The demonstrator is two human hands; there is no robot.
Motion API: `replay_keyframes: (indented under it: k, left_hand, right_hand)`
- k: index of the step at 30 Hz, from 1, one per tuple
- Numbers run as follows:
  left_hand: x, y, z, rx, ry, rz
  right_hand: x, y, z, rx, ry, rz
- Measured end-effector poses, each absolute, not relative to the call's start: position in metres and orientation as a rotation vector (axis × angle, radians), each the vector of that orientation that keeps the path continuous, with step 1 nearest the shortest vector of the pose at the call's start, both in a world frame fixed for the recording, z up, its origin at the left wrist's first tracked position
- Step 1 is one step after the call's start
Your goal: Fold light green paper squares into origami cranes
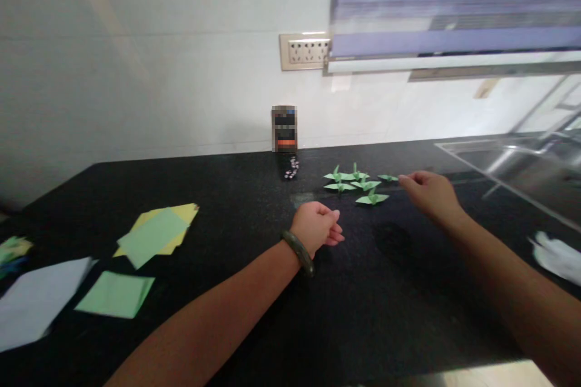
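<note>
Several light green paper cranes (362,184) stand in a cluster on the black countertop (236,302). At the right of the group is another green paper crane (387,178), whose near wing tip meets the pinched fingertips of my right hand (431,193). My left hand (316,224), with a dark bangle (298,253) at the wrist, hovers in front of the cluster. Its fingers are loosely curled together, and nothing shows in them.
Green and yellow sheets (157,231), a folded green paper (115,295) and white paper (43,299) lie at left. A pixelated phone-like object (285,128) leans on the wall, a beaded strap (292,168) before it. At right are a metal sink (508,157) and crumpled white material (556,256).
</note>
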State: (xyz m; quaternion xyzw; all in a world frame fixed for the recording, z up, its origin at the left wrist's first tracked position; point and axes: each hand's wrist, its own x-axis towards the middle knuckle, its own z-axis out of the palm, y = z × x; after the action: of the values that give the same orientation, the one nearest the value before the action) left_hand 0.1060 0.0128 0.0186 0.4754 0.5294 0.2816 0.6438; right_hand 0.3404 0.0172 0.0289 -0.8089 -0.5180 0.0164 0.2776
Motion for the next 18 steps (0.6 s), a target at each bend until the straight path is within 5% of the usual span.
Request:
replay_keyframes:
  k: [7, 18]
  left_hand:
    - [0.028, 0.01, 0.039, 0.819, 1.133, 1.007]
    - [-0.001, 0.028, 0.01, 0.185, 1.105, 1.243]
  right_hand:
    - [0.229, 0.043, 0.028, -1.948, -1.807, 0.198]
    - [0.028, 0.102, 0.043, -1.466, -2.482, 0.523]
